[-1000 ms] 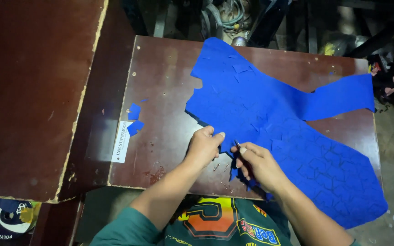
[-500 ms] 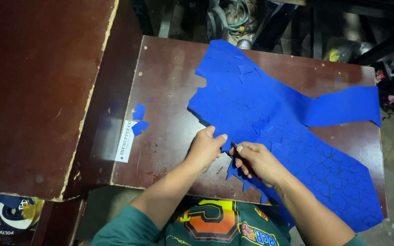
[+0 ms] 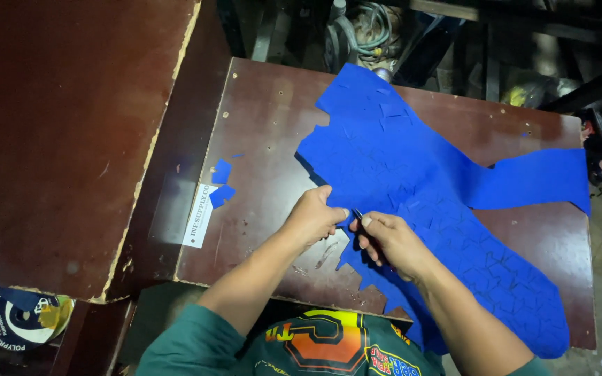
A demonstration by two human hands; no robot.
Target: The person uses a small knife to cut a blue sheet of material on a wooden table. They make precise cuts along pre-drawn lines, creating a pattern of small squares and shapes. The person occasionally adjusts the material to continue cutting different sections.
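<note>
A large blue sheet (image 3: 412,174), marked with drawn shapes and notched along its edges, lies across a dark brown table (image 3: 266,125). My left hand (image 3: 315,216) pinches the sheet's near edge. Just to its right, my right hand (image 3: 388,240) is closed around a small dark cutting tool whose tip shows between the two hands. Most of the tool is hidden in my fist. Both hands meet at the same spot on the sheet's front edge.
Two small blue offcuts (image 3: 221,182) lie left of the sheet beside a white label strip (image 3: 200,216). A second, larger brown tabletop (image 3: 64,139) stands at the left. Hoses and dark clutter (image 3: 364,31) sit behind the table. A printed bag (image 3: 15,320) lies at bottom left.
Both hands have stayed together at the sheet's front edge, shifting only slightly along it. The sheet has barely moved.
</note>
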